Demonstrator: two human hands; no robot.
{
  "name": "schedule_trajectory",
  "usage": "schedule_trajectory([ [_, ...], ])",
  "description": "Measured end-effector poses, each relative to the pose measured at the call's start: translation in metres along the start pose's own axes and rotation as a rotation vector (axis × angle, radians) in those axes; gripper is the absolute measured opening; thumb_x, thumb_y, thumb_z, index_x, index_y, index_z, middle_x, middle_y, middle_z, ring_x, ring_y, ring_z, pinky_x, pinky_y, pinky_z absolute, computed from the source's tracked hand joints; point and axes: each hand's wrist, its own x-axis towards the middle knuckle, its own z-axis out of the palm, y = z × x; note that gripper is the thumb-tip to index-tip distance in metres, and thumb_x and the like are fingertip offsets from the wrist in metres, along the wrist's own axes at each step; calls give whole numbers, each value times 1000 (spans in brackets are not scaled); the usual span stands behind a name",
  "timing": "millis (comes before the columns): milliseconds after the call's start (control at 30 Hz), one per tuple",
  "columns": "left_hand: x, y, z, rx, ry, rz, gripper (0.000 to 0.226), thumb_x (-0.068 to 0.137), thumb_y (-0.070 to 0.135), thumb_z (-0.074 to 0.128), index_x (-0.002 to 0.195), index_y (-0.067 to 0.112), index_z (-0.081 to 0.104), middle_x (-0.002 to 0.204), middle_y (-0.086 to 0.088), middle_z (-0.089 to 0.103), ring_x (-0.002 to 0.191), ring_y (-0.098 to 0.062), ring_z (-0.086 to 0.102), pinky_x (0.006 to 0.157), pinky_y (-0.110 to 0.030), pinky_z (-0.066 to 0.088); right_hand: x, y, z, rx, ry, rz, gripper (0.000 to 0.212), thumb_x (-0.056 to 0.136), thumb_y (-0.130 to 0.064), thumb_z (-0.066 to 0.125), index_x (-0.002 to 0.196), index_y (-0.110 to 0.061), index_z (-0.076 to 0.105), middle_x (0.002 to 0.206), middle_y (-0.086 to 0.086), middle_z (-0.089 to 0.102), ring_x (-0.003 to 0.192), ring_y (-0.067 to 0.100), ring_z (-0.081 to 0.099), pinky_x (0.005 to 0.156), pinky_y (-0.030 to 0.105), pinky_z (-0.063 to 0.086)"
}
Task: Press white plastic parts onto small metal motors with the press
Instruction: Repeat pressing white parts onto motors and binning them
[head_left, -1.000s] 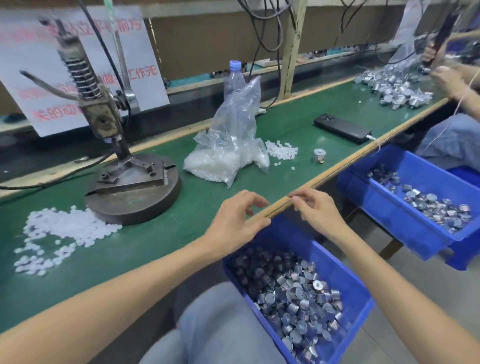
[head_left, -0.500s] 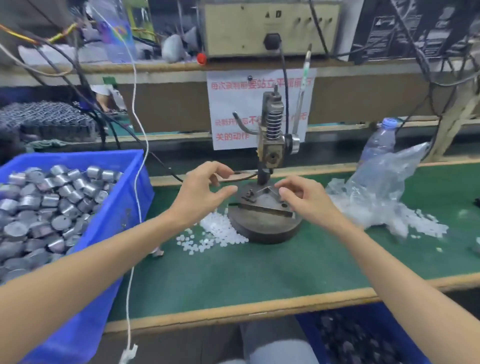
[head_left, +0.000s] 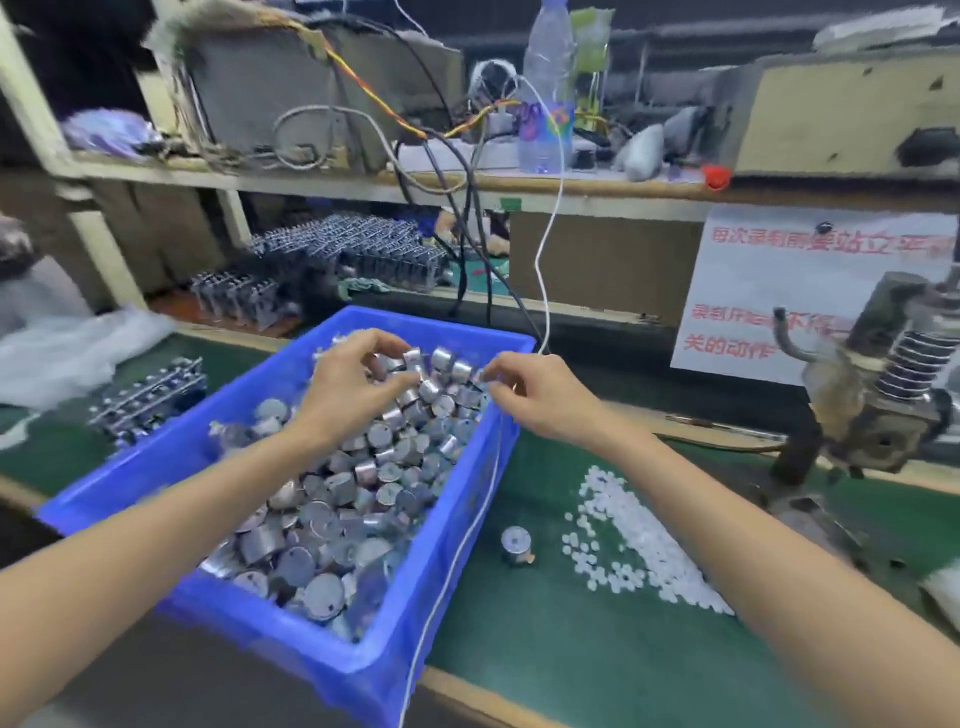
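forearms come in from 8 and 4 o'clock, bare, stretched forward. left hand just 9 o'clock of frame centre, palm down, fingers clawed; right hand at 3 o'clock, fingertips bunched toward the left. can't tell if either grips anything.

We find bare bench along its front edge between bin and press; white parts, one motor and a cable intrude.

1 head-worn wide-angle view, forward and down, close over blue bin; press far right
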Motion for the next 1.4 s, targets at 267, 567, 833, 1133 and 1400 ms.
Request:
schedule_trajectory([
  [267,-7,-76,-19,215,-205,-145,36,77,15,76,110,9,62,102,0,57,85,-11,46,65,-9,30,71,-20,68,-208,-327,-80,21,90,-16,53,104,-6,64,93,12,64,94,29,56,67,29,32],
  [567,8,-93,21,238,-355,-131,37,75,13,72,110,14,60,104,2,54,96,-12,50,78,-20,35,106,-15,104,-424,-675,42,13,83,-23,65,90,-13,60,95,2,59,86,23,54,74,34,48],
  [833,4,-105,31,307,-416,-90,33,73,17,75,99,18,55,92,5,45,85,-13,41,71,-24,28,114,-20,126,-537,-812,-17,50,80,-30,72,123,-17,49,104,1,53,89,21,52,82,36,49],
  [1133,2,-90,22,100,-339,-64,40,71,11,74,108,16,59,94,11,58,80,5,54,69,-4,37,107,-20,107,-285,-604,-38,16,82,-18,63,72,-15,51,70,-1,50,67,17,52,57,27,43],
  [1400,2,-25,20,-181,-178,-55,31,70,23,81,94,23,61,87,11,67,71,2,58,65,-8,44,66,-14,18,196,-378,87,19,93,-21,56,100,-4,62,79,9,68,67,20,68,66,30,57],
])
